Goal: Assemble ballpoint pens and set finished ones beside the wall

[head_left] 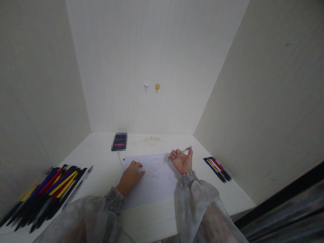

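A sheet of paper [152, 187] with scribbled marks lies flat on the white table. Resting on its left part is my left hand [131, 175], fingers slightly bent, thumb apart from them, nothing held. My right hand [182, 162], palm turned up above the paper's right edge, holds a slim clear pen [185, 149]. Its fingers curl around the pen, one end of which points toward the paper and the other reaches the thumb. Loose translucent sleeves cover both forearms.
A large pile of coloured pens [55, 189] lies at the left. Several more pens [217, 168] lie at the right by the side wall. A dark pixelated device [119, 141] with a cable sits behind the paper. Two hooks, one white [146, 84] and one yellow [157, 86], hang on the back wall.
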Tool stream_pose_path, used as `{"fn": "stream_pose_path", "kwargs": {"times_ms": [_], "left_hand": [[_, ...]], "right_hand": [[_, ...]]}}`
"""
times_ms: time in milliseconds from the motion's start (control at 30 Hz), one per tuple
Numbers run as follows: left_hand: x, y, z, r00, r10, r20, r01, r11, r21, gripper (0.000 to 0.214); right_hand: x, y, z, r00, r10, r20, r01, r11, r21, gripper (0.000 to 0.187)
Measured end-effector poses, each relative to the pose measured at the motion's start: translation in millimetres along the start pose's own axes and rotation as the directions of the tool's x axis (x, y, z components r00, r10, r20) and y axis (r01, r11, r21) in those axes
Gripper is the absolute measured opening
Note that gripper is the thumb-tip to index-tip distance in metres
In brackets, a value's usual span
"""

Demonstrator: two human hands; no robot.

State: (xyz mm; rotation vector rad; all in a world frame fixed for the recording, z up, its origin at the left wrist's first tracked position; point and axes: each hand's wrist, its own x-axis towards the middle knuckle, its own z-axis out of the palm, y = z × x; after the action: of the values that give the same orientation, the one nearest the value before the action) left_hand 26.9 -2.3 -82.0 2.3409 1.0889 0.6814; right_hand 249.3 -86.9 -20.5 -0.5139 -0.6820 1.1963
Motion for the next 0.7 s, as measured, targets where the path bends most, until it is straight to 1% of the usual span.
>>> {"fn": "stream_pose_path", "kwargs": {"times_ms": [100, 200, 267, 333, 400, 433, 467, 533, 567, 600, 667, 700], "left_hand": [[0.7, -1.4, 1.3, 1.000, -0.004, -0.004, 0.004, 1.000, -0.002, 0.025], [1.0, -0.8, 1.6, 1.000, -0.011, -0.005, 0.011, 1.000, 0.002, 0.024], [0.9, 0.7, 0.8, 1.000, -0.015, 0.001, 0.015, 1.000, 0.003, 0.024], [0.8, 1.8, -0.3, 1.000, -0.014, 0.008, 0.014, 1.000, 0.007, 0.025], [1.1, 1.8, -0.5, 1.000, -0.011, 0.012, 0.011, 1.000, 0.016, 0.026], [1.5, 1.2, -0.2, 1.000, -0.009, 0.013, 0.009, 1.000, 0.020, 0.027], [2.0, 0.3, 0.4, 1.000, -0.007, 0.016, 0.007, 1.000, 0.022, 0.028], [3.0, -1.8, 2.0, 1.000, -0.007, 0.026, 0.007, 1.000, 0.019, 0.030], [3.4, -2.7, 2.8, 0.999, -0.012, 0.033, 0.011, 1.000, 0.017, 0.031], [3.8, -3.5, 3.5, 0.999, -0.016, 0.037, 0.015, 1.000, 0.015, 0.032], [4.2, -4.3, 4.2, 0.999, -0.009, 0.040, 0.008, 1.000, 0.011, 0.032], [4.2, -4.5, 4.2, 0.999, -0.003, 0.036, 0.002, 1.000, 0.009, 0.031]], "right_hand": [[0.4, 1.5, 0.2, 1.000, 0.009, 0.003, -0.009, 1.000, -0.021, 0.058], [2.4, 2.8, -0.6, 1.000, -0.008, -0.007, 0.008, 1.000, -0.029, 0.059], [4.8, 4.3, -1.9, 0.999, -0.027, -0.038, 0.025, 0.999, -0.036, 0.059], [7.6, 6.9, -4.0, 0.996, -0.023, -0.091, 0.017, 0.998, -0.064, 0.057], [10.0, 10.3, -7.2, 0.989, 0.018, -0.147, -0.043, 0.985, -0.168, 0.053], [11.0, 12.1, -9.3, 0.982, 0.040, -0.183, -0.093, 0.952, -0.293, 0.049], [11.7, 13.4, -11.9, 0.973, 0.048, -0.226, -0.148, 0.881, -0.449, 0.045], [12.6, 13.6, -19.1, 0.951, 0.014, -0.310, -0.244, 0.652, -0.718, 0.032], [12.7, 11.5, -24.1, 0.940, -0.021, -0.341, -0.276, 0.539, -0.796, 0.025], [12.3, 7.6, -30.1, 0.930, -0.058, -0.364, -0.300, 0.457, -0.838, 0.020], [9.6, -6.3, -44.9, 0.909, -0.130, -0.396, -0.330, 0.354, -0.875, 0.014], [6.8, -16.0, -53.5, 0.897, -0.169, -0.409, -0.355, 0.279, -0.892, 0.012]]}}
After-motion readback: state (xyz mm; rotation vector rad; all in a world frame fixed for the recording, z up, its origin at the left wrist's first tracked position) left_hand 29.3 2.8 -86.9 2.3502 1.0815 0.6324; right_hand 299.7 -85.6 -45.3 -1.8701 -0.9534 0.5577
